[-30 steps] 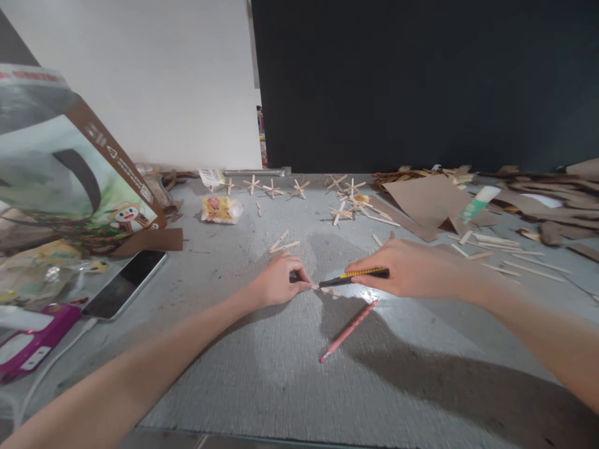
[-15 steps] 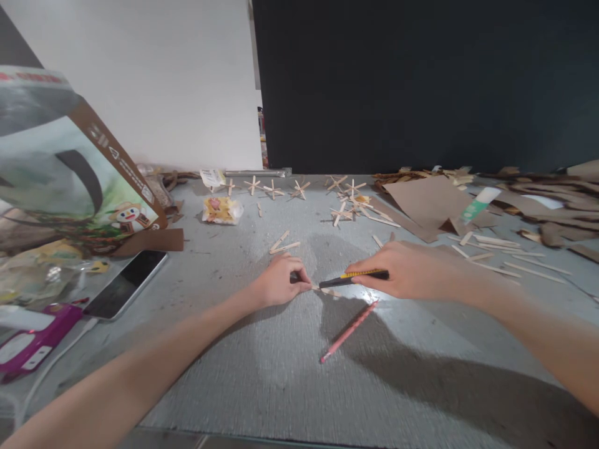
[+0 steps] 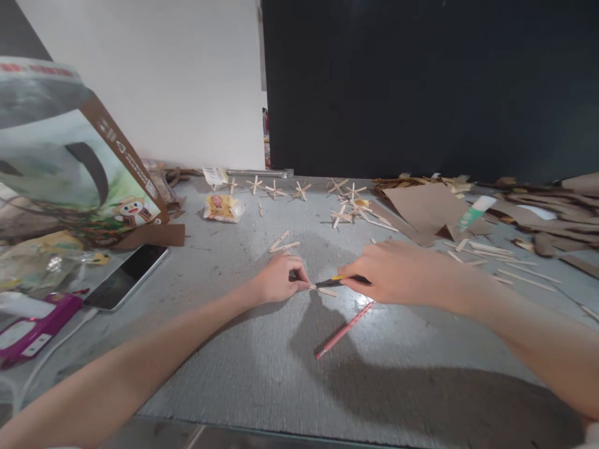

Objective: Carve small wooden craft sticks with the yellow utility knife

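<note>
My left hand (image 3: pixel 283 279) pinches the left end of a small wooden stick (image 3: pixel 327 291) lying on the grey table (image 3: pixel 243 374). My right hand (image 3: pixel 381 271) is closed around a black and yellow utility knife (image 3: pixel 330 282), whose tip points left and meets the stick just beside my left fingertips. Below the knife lies a pink pencil (image 3: pixel 344 330). Behind my left hand, two sticks form a V shape (image 3: pixel 283 243). Whether the blade touches the wood is too small to tell.
Star-shaped stick pieces (image 3: pixel 274 189) stand along the back, near a yellow snack packet (image 3: pixel 222 208). At the left are a phone (image 3: pixel 126 277), a purple device (image 3: pixel 40 324) and a large bag (image 3: pixel 93 162). Loose sticks (image 3: pixel 524 268), cardboard (image 3: pixel 416 209) and a glue stick (image 3: pixel 476 213) lie at the right.
My right hand has moved left and its grip now covers more of the knife. My left hand stays at the stick. The view has shifted slightly.
</note>
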The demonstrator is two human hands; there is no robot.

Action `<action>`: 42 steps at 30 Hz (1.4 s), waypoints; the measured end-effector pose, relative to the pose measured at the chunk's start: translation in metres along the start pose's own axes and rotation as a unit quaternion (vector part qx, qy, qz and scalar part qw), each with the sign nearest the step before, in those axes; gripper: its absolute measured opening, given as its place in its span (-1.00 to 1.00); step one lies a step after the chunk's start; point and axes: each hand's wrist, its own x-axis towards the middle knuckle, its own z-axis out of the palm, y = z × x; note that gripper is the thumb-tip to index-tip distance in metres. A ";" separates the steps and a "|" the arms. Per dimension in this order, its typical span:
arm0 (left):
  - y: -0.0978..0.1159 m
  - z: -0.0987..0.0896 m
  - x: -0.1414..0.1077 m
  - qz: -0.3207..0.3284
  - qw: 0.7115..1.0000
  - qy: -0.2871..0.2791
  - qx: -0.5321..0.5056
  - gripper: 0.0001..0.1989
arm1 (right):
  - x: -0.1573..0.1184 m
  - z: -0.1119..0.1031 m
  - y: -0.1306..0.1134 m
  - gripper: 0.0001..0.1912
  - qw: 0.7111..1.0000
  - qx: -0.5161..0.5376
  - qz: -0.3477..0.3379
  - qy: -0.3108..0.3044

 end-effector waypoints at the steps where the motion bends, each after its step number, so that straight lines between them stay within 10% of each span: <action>1: 0.000 0.000 0.000 0.001 1.000 0.000 -0.001 -0.80 | 0.001 -0.002 -0.002 -0.57 1.000 -0.012 -0.003 -0.002; 42: -0.006 0.000 0.000 0.002 1.000 0.021 -0.016 -0.83 | 0.038 -0.027 0.000 -0.62 0.998 0.018 -0.045 -0.043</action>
